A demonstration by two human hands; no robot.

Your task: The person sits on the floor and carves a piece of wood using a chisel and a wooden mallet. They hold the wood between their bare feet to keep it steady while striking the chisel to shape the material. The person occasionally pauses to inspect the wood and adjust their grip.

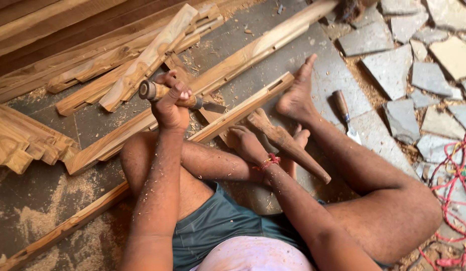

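1. Sitting on the stone floor point(303, 60), the person was seen from the head camera, the only view, with both hands at a mortised wooden rail point(233, 113) that ran diagonally from lower left to upper right.
2. The left hand point(170, 108) was raised above the rail, its fingers point(179, 95) wrapped tight around the wooden handle of a chisel point(180, 98).
3. The chisel's long axis lay nearly level, butt end to the left and blade to the right, its tip just above the rail.
4. The right hand point(245, 143) sat lower and to the right, fingers closed on a wooden mallet point(285, 143); the grip itself was partly hidden behind the hand.
5. The mallet's length slanted from upper left down to lower right, its upper end close to the rail and to the right of the chisel blade.
6. The left hand was the nearer one to the rail's mid-length; a bare foot point(298, 93) pressed the rail near its slotted end.
7. A second chisel point(344, 113) lay on the floor to the right, apart from both hands.
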